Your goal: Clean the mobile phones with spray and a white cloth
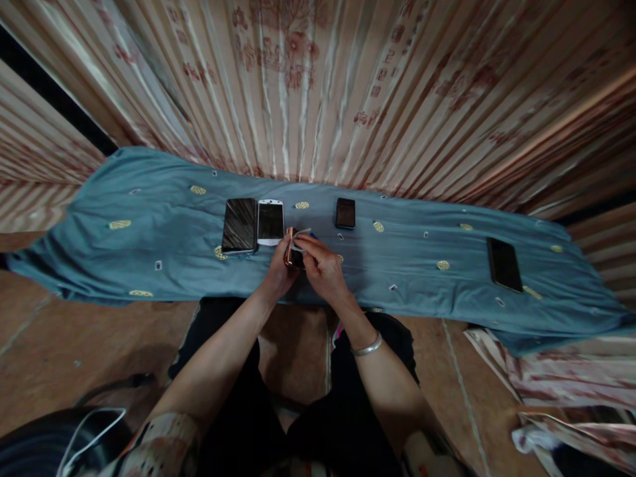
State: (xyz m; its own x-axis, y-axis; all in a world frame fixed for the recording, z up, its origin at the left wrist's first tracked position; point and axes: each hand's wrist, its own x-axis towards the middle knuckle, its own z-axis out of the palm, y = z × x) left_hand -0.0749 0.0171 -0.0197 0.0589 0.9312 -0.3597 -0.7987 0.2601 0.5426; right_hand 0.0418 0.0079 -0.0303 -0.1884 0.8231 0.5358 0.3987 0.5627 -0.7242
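Observation:
My left hand [279,270] is closed around a small dark phone [297,259] with a shiny copper-coloured edge, held above the cloth. My right hand [322,268] is pinched over that phone, with a thin pale strip [301,233] at its fingertips; whether it is cloth or paper I cannot make out. A bit of blue shows just behind the right fingers. Left of my hands, a white phone [271,221] lies beside a larger black tablet-like device [239,225]. A small black phone [346,213] lies beyond my right hand.
A blue-green cloth with yellow prints [417,285] covers the long narrow table. Another dark phone [505,265] lies far right. Patterned curtains [308,93] hang behind. A black round object [64,444] with a white cable [82,434] is at the lower left.

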